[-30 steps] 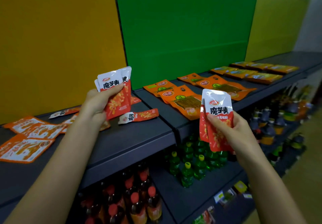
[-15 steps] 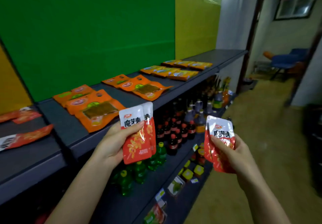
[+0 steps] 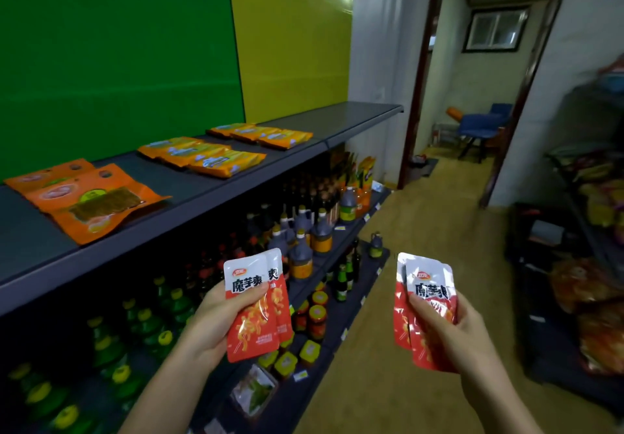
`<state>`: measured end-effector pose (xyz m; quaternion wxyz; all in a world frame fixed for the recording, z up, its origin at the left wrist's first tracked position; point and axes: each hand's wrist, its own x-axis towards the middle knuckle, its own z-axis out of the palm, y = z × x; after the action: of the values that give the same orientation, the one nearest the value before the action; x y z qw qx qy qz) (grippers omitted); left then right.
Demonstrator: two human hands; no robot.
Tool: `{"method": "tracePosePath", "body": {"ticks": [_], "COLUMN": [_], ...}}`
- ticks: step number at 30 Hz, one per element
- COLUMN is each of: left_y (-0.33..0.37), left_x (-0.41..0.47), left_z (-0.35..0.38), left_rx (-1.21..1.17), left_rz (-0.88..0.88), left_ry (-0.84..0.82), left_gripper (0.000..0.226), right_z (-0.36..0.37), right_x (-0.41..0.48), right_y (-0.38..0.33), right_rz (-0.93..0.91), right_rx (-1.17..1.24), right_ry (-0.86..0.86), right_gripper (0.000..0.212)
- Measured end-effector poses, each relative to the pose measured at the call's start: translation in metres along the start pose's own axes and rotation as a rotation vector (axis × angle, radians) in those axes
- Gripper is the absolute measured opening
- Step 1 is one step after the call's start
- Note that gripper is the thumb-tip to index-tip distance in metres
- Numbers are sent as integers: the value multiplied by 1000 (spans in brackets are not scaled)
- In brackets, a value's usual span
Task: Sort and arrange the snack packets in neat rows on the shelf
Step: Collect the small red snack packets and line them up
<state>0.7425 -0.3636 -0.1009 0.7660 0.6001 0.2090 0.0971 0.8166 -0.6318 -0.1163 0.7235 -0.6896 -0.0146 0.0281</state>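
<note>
Left hand (image 3: 216,324): clamps two glossy red-and-white sachets (image 3: 256,305), fanned, below the grey shelf (image 3: 189,193) edge.
Right hand (image 3: 449,329): grips two matching flat sachets (image 3: 427,302), right of shelf, well apart.
Shelf top: crinkled orange packets (image 3: 91,197).

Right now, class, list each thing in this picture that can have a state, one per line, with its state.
Left hand: closed on two red and white packets, held upright.
Right hand: closed on more red and white packets, held upright.
Large orange packets: lying flat on the top shelf, overlapping.
Yellow-orange packets: lying flat, in a row.
Far packets: lying flat, in a row.
Doorway: open.
</note>
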Motion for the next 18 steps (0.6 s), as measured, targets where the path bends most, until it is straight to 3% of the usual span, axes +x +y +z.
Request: {"method": "tracePosePath", "body": {"ticks": [10,18], "left_y": [-14,-6], "left_x": [82,189], "left_z": [77,142], "left_rx": [48,-15], "left_rz": [-13,29], "left_ry": [-30,-11], "left_gripper": [17,15], "right_z": [-42,-41], "right_x": [89,212], "right_y": [23,24], "right_rz": [103,83], "right_rx": [48,18], "right_ry": [5,-58], "right_gripper": [18,14]}}
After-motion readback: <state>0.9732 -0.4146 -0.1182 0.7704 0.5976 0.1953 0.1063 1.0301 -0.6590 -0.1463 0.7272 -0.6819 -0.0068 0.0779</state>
